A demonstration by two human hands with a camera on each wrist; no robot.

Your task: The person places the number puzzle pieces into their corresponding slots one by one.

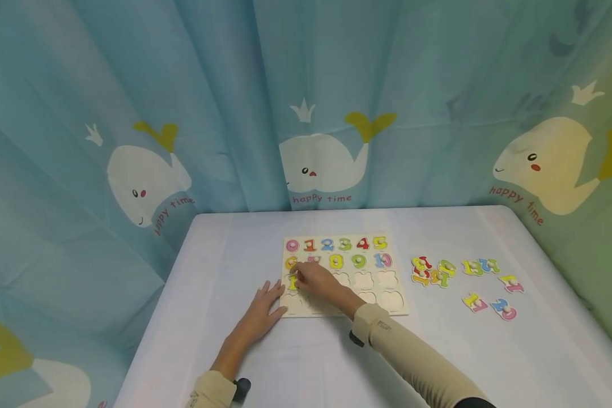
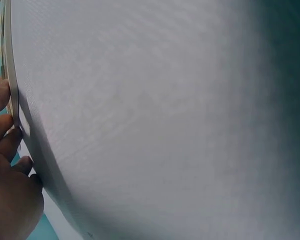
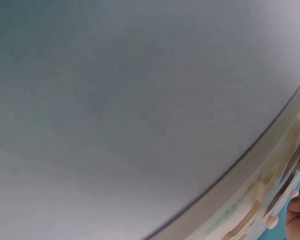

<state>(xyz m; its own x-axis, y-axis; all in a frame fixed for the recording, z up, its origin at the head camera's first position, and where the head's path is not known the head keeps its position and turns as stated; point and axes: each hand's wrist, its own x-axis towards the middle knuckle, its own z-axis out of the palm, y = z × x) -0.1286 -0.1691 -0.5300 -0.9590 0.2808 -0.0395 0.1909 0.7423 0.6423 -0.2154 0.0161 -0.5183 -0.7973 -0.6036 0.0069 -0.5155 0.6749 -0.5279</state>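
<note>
Fingers (image 1: pixel 300 277) of my right hand (image 1: pixel 320 283) pinch the yellow number piece (image 1: pixel 292 281), low over its slot in the puzzle board's (image 1: pixel 398 310) third row. Left hand (image 1: pixel 263 309) lies flat, fingers straight, tips against the board's near-left edge, holding nothing. Risk: piece goes in tilted and jams, or my push slides the board on the smooth surface (image 1: pixel 224 255) if the left hand eases off. Loose pieces (image 1: pixel 441 272) lie well right of my fingers.
</note>
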